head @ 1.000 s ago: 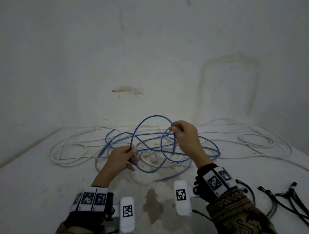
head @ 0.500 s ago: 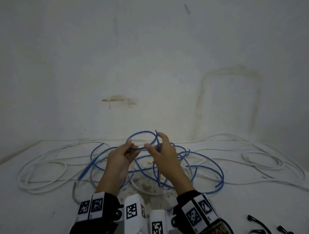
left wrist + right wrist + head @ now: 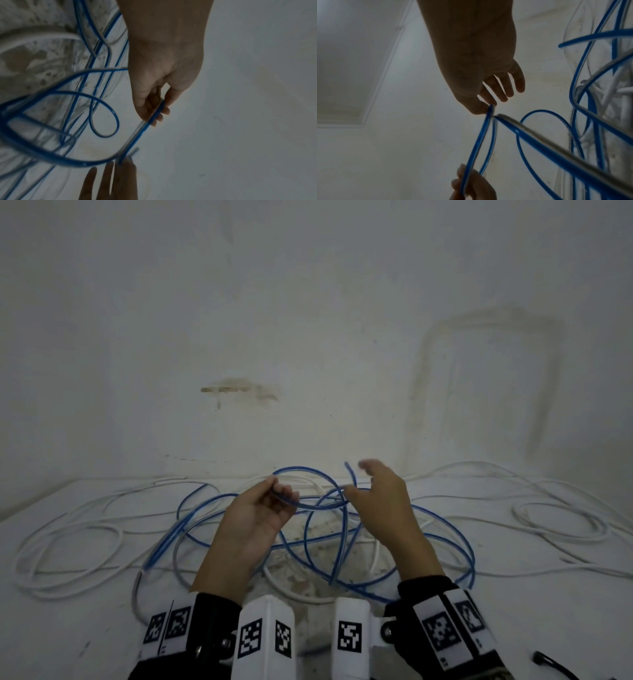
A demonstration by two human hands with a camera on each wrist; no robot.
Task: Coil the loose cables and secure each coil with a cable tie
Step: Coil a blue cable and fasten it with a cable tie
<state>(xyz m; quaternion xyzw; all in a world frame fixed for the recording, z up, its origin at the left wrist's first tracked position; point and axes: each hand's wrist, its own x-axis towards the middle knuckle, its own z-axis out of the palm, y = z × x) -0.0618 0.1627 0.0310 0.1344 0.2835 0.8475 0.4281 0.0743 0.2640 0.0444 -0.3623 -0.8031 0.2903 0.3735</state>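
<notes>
Your left hand (image 3: 255, 520) pinches the blue cable (image 3: 308, 505) between thumb and curled fingers, with two strands running side by side through the pinch; the left wrist view shows the doubled blue cable (image 3: 150, 117) crossing your fingertips (image 3: 158, 117). Your right hand (image 3: 383, 501) pinches the same cable between thumb and forefinger, and the right wrist view shows that pinch on the blue cable (image 3: 490, 109) with the other three fingers (image 3: 510, 86) spread and relaxed. One short free end of the cable stands up just past your right thumb, in front of the wall (image 3: 308, 320).

Between the two pinches the cable runs as a shallow raised span, and a rounded loop arches just beyond your left fingertips. Below both hands the cable's other turns lie in loose, crossing loops on the white surface (image 3: 68, 628), spreading out to either side of your wrists and passing under your right forearm. A white cable (image 3: 68, 542) sprawls in wide loops outward from your left hand, and more of it lies well out past your right hand; whether these are one cable or several you cannot tell. Some black cable ties (image 3: 548, 662) lie near your right wrist, on its outer side, only partly in view.
</notes>
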